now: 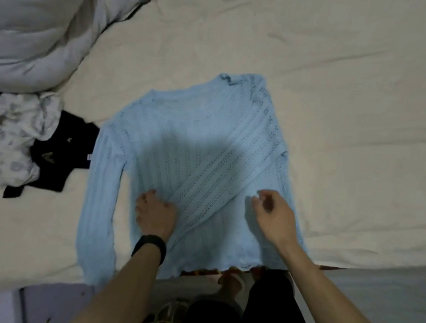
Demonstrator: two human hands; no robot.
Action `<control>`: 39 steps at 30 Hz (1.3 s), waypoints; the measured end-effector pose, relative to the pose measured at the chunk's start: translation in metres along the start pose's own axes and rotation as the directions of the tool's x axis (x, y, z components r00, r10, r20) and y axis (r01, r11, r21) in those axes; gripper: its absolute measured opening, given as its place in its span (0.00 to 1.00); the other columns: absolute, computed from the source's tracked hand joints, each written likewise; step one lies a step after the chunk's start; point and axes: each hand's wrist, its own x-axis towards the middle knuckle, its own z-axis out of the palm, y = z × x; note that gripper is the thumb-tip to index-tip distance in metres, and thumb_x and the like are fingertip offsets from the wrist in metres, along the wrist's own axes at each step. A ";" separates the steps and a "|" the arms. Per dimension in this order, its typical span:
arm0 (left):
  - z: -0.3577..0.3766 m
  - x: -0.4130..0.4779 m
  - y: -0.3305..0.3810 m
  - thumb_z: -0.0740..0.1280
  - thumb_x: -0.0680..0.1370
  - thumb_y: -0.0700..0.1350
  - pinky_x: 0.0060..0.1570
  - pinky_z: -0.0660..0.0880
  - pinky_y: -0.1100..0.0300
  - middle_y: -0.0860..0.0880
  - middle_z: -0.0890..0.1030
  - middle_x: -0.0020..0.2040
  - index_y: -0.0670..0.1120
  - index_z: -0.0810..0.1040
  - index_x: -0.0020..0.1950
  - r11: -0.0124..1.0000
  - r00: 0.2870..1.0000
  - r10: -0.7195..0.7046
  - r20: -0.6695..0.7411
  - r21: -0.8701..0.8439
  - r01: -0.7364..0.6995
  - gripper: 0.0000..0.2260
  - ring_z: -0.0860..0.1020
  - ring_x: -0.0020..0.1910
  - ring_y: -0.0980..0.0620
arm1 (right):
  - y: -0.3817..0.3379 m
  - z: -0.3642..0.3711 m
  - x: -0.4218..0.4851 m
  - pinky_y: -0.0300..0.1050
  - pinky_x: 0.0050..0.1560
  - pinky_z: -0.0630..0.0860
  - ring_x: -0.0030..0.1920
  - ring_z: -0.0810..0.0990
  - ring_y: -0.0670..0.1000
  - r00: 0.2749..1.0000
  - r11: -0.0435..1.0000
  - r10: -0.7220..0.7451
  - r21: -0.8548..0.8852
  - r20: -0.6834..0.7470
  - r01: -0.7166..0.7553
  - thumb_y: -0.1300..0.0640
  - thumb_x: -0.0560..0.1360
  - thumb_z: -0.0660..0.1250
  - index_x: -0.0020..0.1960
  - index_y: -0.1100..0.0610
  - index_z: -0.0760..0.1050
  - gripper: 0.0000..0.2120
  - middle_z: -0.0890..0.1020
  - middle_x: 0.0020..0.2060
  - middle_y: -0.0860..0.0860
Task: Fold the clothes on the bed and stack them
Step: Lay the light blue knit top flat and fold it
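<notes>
A cream bed sheet (338,107) covers the sleeping surface and shows shallow creases toward its right edge. A bunched grey-white duvet (34,25) occupies the far left corner of the sheet. Beyond the near edge, a narrow strip of red-and-orange patterned fabric (205,271) is visible. Below it stand legs in black trousers (245,317), with one foot in a pale slipper (230,282). A grey floor (387,302) lies off the near right edge. A lilac surface (50,306) adjoins the near left corner.
</notes>
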 end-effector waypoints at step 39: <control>0.020 0.074 0.235 0.68 0.77 0.63 0.39 0.70 0.68 0.60 0.78 0.48 0.55 0.74 0.56 0.803 0.749 0.595 0.291 -0.163 -0.574 0.15 0.77 0.46 0.63 | -0.052 -0.004 0.083 0.37 0.28 0.74 0.33 0.83 0.48 0.949 0.698 0.315 0.676 0.007 -0.237 0.42 0.77 0.72 0.53 0.48 0.76 0.12 0.84 0.39 0.49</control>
